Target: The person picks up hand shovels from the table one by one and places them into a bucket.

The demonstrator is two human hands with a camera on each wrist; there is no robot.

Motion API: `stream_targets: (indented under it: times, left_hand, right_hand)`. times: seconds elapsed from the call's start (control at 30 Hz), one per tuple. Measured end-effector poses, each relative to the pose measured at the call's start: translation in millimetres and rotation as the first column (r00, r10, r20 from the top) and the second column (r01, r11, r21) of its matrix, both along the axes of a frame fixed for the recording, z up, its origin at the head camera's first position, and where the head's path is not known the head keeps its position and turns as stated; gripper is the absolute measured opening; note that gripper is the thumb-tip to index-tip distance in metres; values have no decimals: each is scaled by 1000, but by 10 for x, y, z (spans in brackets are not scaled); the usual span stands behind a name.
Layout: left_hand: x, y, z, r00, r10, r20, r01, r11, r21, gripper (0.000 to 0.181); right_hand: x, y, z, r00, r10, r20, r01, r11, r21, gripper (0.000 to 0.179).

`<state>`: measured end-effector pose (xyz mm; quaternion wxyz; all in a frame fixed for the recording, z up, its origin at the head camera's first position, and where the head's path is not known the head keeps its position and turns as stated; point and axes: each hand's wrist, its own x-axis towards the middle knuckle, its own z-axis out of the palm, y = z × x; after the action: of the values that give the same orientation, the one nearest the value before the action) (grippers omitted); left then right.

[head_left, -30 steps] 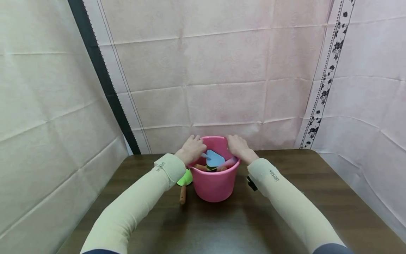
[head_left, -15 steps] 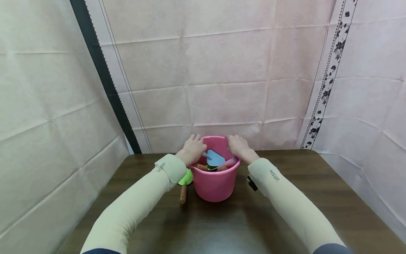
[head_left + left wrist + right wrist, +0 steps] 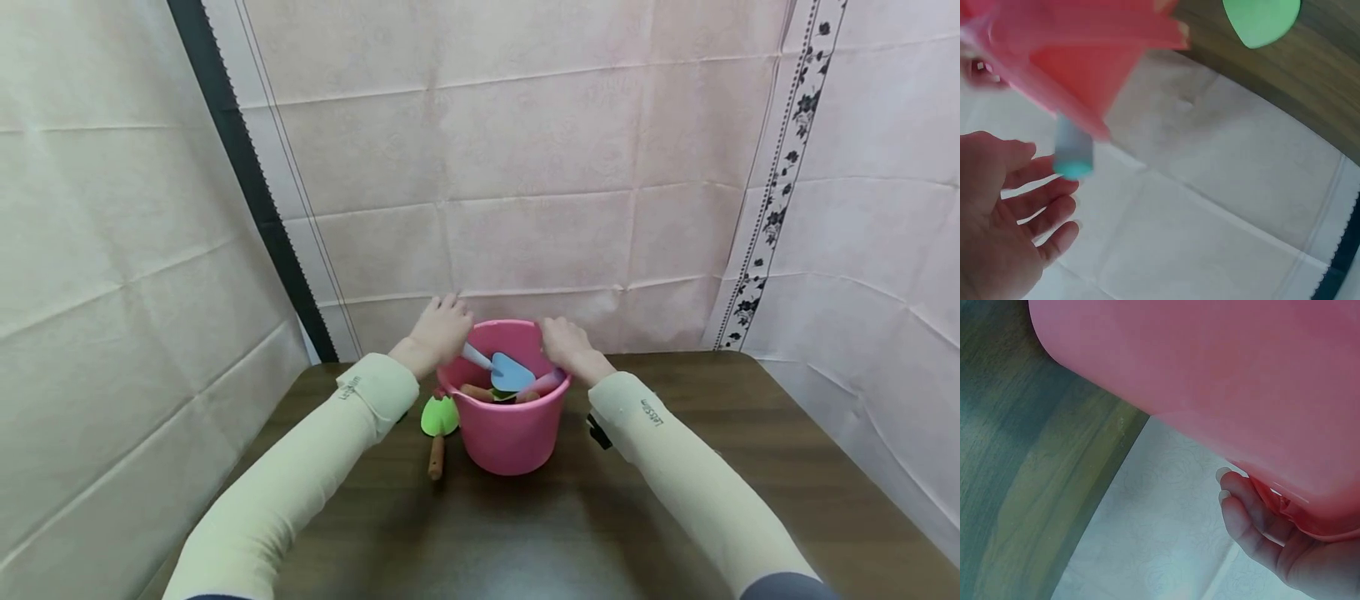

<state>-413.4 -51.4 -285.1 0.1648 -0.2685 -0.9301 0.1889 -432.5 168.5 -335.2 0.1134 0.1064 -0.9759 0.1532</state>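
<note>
A pink bucket stands on the table with several toy tools inside. Its far right rim is gripped by my right hand; in the right wrist view curled fingers hook under the rim. My left hand hovers beside the left rim, its fingers loosely spread and holding nothing. A blue shovel leans in the bucket. Its pale handle pokes over the rim close to my left fingertips; whether they touch is unclear. A green trowel with a wooden handle lies left of the bucket.
Wooden handles and a pinkish-purple piece also sit in the bucket. The brown wooden table ends just behind it, where a pale cloth hangs. More cloth hangs at both sides.
My left hand has come off the bucket's rim and moved up and left, uncovering the blue shovel's handle and more of the green trowel. My right hand stays on the rim.
</note>
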Motion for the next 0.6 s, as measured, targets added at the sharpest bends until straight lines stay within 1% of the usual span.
stream_targets:
  times: [0.1, 0.17, 0.23, 0.3, 0.37, 0.43, 0.5, 0.6]
  left_hand:
    - [-50, -143, 45, 998, 61, 3, -61, 996, 66, 33]
    - [-77, -240, 56, 993, 116, 12, -116, 989, 95, 38]
    - [-91, -335, 49, 984, 176, 19, -177, 980, 96, 43]
    - [-82, -421, 37, 972, 233, 30, -235, 968, 90, 44]
    - [-64, -493, 19, 960, 277, 42, -280, 956, 92, 44]
    - [-36, -548, -6, 948, 310, 66, -316, 943, 110, 44]
    - [-8, -584, -49, 940, 329, 89, -339, 931, 135, 42]
    - [36, -604, -153, 931, 343, 124, -361, 918, 166, 41]
  right_hand:
    - [4, 3, 3, 1000, 6, 2, -6, 1000, -3, 32]
    - [6, 6, 7, 1000, 9, 1, -9, 1000, -2, 32]
    - [10, 4, 9, 1000, 8, 3, -8, 1000, -3, 33]
    - [10, 2, 8, 1000, 8, 6, -8, 1000, -2, 34]
    - [6, 0, 8, 1000, 9, 9, -9, 1000, 1, 34]
    - [2, -2, 8, 1000, 8, 14, -8, 1000, -2, 35]
    - [2, -2, 9, 1000, 9, 15, -9, 1000, -4, 35]
    - [7, 0, 4, 1000, 5, 11, -5, 1000, -2, 34]
